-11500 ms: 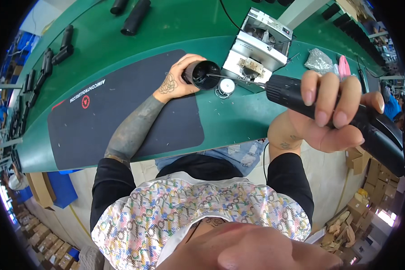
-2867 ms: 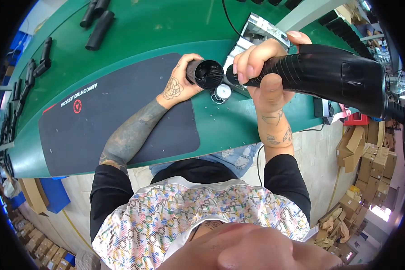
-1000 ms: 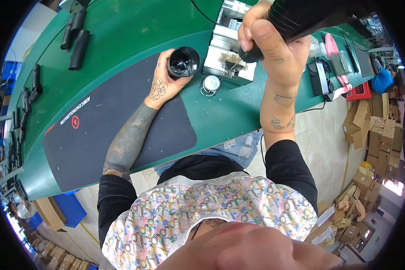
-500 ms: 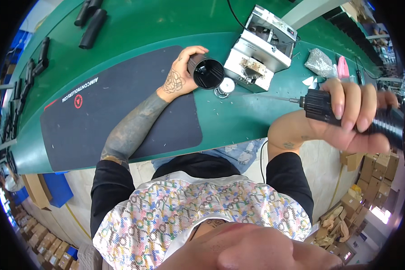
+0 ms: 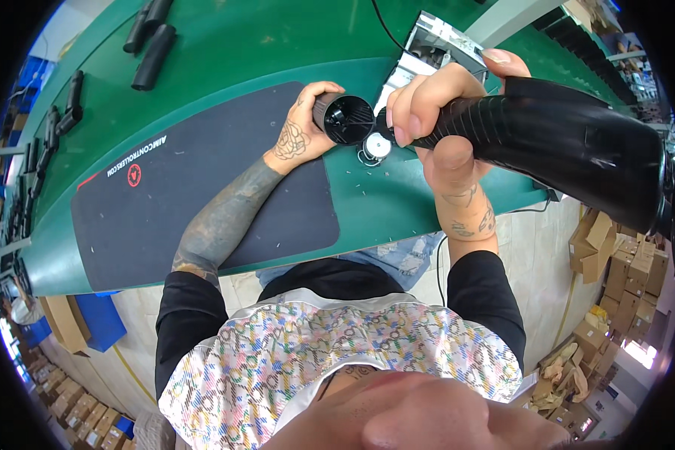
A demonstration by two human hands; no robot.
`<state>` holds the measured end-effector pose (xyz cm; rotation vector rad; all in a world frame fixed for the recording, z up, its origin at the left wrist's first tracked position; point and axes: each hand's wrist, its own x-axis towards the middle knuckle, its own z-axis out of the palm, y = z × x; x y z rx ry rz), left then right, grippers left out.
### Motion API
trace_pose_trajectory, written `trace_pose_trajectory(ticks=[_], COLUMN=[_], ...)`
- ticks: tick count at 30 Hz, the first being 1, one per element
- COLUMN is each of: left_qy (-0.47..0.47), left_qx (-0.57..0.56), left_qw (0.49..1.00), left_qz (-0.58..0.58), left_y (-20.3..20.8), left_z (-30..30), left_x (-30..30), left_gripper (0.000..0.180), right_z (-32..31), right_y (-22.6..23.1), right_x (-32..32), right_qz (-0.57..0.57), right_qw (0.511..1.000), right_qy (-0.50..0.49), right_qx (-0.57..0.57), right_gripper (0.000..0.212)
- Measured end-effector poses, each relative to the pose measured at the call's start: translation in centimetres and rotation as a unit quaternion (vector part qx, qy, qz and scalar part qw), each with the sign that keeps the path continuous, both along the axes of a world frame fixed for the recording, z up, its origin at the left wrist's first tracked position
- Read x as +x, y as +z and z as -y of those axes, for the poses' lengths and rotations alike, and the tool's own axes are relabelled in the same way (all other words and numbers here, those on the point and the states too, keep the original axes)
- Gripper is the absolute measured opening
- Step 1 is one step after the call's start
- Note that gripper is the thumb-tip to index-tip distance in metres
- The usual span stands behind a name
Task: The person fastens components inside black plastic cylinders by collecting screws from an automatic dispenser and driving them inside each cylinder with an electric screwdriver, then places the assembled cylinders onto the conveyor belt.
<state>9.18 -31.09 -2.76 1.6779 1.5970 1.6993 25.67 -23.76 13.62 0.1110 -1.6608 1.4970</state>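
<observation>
At the black cylinder point(image 5: 361, 112), the screwdriver point(image 5: 562, 139) has returned.

- Mat point(image 5: 202, 217): dark grey, with a red round emblem point(image 5: 133, 175) and white lettering near its left end.
- Desk point(image 5: 397, 199) beneath the mat: green.
- Hollow cylinder point(image 5: 350, 120) at the mat's far right corner: black, brownish outside.
- Power tool point(image 5: 570, 142) right of the mat: black, ringed with thin pale lines.
- Machine point(image 5: 442, 34) beyond the mat's right end: silvery grey.
- Tubes point(image 5: 154, 57) beyond the mat: black.
- Shirt point(image 5: 337, 330) nearer than the mat: white, scattered with multicoloured motifs; sleeves point(image 5: 191, 311) black.
</observation>
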Motion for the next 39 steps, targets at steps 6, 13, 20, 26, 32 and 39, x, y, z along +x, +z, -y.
trace_pose_trajectory(ticks=[6, 13, 20, 26, 32, 39], left_qy=[0.004, 0.007, 0.009, 0.022, 0.077, 0.470], left_qx=[0.004, 0.005, -0.073, -0.076, -0.061, -0.251], left_qw=[1.000, 1.000, 0.995, 0.997, 0.987, 0.696], left_qz=[-0.012, -0.016, 0.062, 0.017, -0.126, -0.482], left_y=[-0.6, -0.6, -0.6, -0.8, 2.3, -1.2], left_z=[-0.2, -0.1, 0.8, 0.3, -0.6, 2.8], left_x=[0.0, -0.1, -0.8, -0.8, -4.8, -21.1], left_gripper=[0.065, 0.067, 0.069, 0.069, 0.065, 0.067], right_z=[-0.2, -0.3, -0.4, -1.3, -3.8, -5.3], right_y=[-0.3, -0.7, -0.9, -1.6, 0.8, 2.9], right_x=[0.3, -0.4, -1.3, -1.6, 2.5, 6.7], right_qz=[-0.011, -0.021, 0.022, -0.042, -0.271, -0.159], right_qw=[1.000, 1.000, 0.996, 0.996, 0.955, 0.987], right_qy=[0.001, 0.014, 0.014, 0.018, 0.115, 0.027], right_qx=[-0.016, -0.006, 0.085, 0.081, -0.024, -0.009], right_gripper=[0.075, 0.071, 0.067, 0.063, 0.061, 0.053])
